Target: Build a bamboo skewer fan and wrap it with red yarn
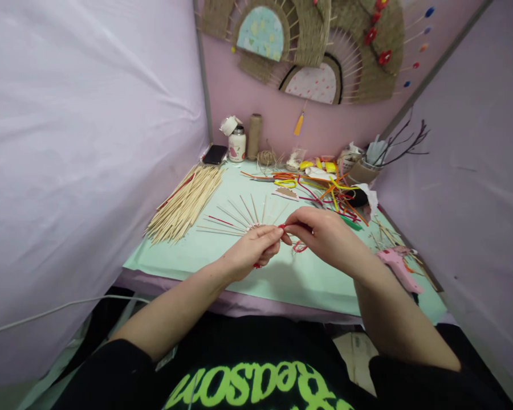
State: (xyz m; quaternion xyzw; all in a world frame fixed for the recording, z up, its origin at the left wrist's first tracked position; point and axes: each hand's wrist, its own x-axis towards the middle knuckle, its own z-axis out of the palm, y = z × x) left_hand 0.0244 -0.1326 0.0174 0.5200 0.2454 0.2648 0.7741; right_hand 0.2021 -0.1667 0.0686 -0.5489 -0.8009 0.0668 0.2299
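Observation:
My left hand point(256, 249) and my right hand point(325, 234) meet above the front middle of the table, fingertips pinched close together. Between them is a small red strand point(282, 226), mostly covered by the fingers; a bit of red also shows beneath my left hand. Both hands are closed on it. Just behind my left hand, thin sticks point(226, 222) fan out on the table, their inner ends partly hidden by that hand. A loose tangle of red thread point(299, 246) lies under my right hand.
A pile of bamboo sticks point(186, 205) lies left, with a phone point(215, 154) and a jar point(237, 145) behind. Scissors point(285, 183) and coloured pipe cleaners point(325, 193) lie at the back. A pink glue gun point(397, 267) is at right. Fan-shaped decorations point(312, 51) hang on the wall.

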